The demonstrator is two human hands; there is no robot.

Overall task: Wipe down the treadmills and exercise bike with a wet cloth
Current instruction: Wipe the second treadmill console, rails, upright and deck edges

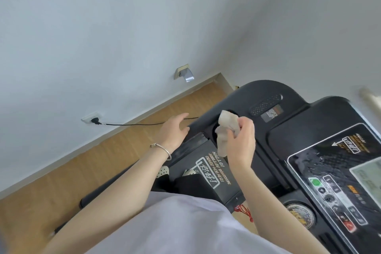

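Cloth (225, 130) in right hand (242, 142), over far-left corner of treadmill (292, 115) console

R hand's fingers + thumb are curled round the crumpled beige cloth, which hangs over a round recess in the black console; can't tell if it actually touches the plastic. Left hand (175, 130) holds nothing, fingers relaxed and a bit spread, hovering just beside the console's left edge, thin silver bracelet (162, 149) on the wrist. Control panel (340, 181) w/ display + buttons sits off to the right, wet streaks/droplets on it. Black power cord (134, 124) runs behind the left hand to a wall socket (90, 118) above the wood floor (103, 161).
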